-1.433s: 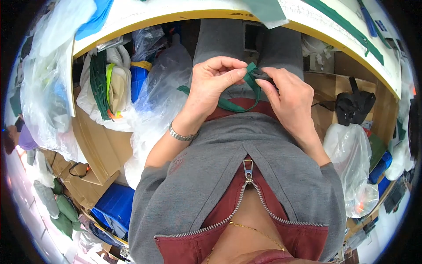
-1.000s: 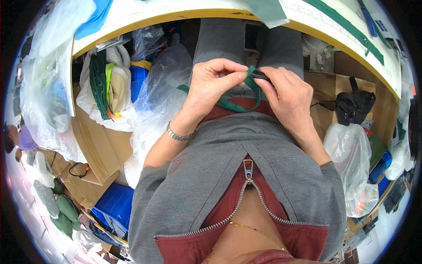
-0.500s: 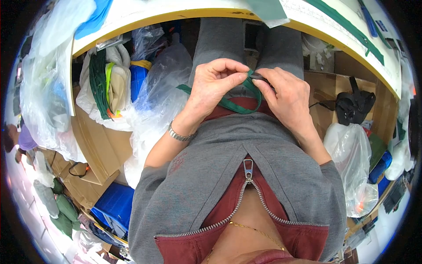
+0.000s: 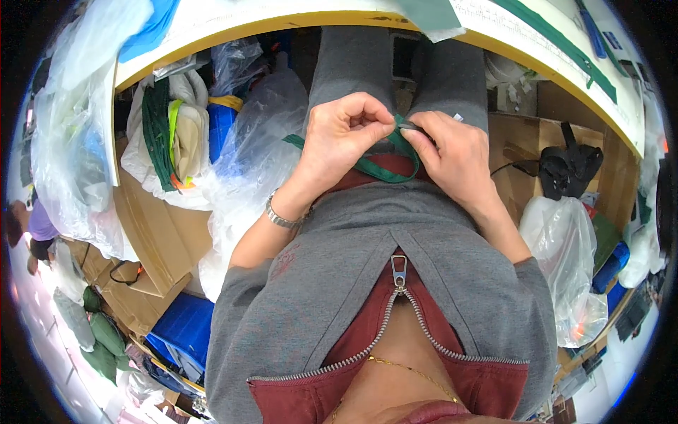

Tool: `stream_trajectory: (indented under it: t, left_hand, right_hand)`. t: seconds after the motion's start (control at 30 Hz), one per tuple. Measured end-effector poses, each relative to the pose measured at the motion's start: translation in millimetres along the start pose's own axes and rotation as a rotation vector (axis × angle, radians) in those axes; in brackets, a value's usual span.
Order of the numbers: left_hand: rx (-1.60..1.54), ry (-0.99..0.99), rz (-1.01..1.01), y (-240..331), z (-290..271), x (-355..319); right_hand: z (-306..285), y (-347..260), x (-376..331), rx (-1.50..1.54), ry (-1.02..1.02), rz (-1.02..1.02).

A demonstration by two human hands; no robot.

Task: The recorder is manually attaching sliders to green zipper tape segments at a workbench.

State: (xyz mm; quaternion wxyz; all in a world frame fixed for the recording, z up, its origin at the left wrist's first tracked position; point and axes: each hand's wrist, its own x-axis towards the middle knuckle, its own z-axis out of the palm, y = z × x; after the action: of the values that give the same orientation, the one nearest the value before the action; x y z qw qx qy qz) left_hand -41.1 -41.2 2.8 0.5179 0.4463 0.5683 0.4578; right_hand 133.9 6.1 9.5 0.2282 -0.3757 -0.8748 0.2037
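My left hand [image 4: 346,131] pinches a narrow green fabric strap [image 4: 385,173] between thumb and forefinger, above my lap. The strap hangs in a loop between my hands, and its loose tail shows left of my left wrist. Close on the right, my right hand [image 4: 452,145] is closed, thumb against forefinger, around a small dark flat piece [image 4: 409,126] touching the strap's top. What that piece is cannot be made out; my fingers cover most of it. A small white bit [image 4: 458,117] sticks out behind my right knuckles.
A white table [image 4: 282,15] with a yellow edge curves ahead, with green strips [image 4: 558,46] on it. At left are a white bag [image 4: 134,152] with green straps and clear plastic [image 4: 261,127]. At right, black straps [image 4: 568,169] lie on cardboard [image 4: 512,191] above a plastic bag [image 4: 558,240].
My right hand has shifted slightly left and turned a little, and the white bit now shows behind its knuckles. My left hand has moved slightly left, still pinching the strap.
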Motion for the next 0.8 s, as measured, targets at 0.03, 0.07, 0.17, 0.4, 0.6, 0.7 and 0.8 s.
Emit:
stream_trajectory:
  t: [0.03, 0.07, 0.17, 0.4, 0.6, 0.7, 0.8]
  left_hand:
    - [-0.124, -0.034, -0.031, -3.3, -1.3, 0.4]
    - [-0.248, -0.068, -0.063, -6.3, -2.5, 0.8]
    - [-0.446, -0.115, -0.152, -12.2, -5.0, 1.9]
    - [-0.418, 0.001, -0.06, -9.6, -4.1, 2.4]
    - [0.39, 0.103, 0.408, -1.5, 6.8, 2.7]
    - [0.529, 0.121, 0.538, -5.2, 5.7, 4.4]
    - [0.658, 0.091, 0.552, -5.0, 4.7, 4.1]
  right_hand:
    - [-0.5, 3.3, 0.3, 0.174, -0.088, 0.076]
    - [-0.8, 6.5, 0.6, 0.348, -0.176, 0.152]
    - [-0.4, 13.4, -0.3, 0.562, -0.307, 0.261]
    - [-2.5, 10.1, 0.9, 0.791, -0.291, 0.48]
    - [16.0, 11.4, -0.5, 0.605, 0.049, 0.206]
    - [10.4, 2.7, -1.2, 0.439, 0.001, 0.158]
    - [6.1, 1.9, -1.7, 0.281, 0.009, 0.045]
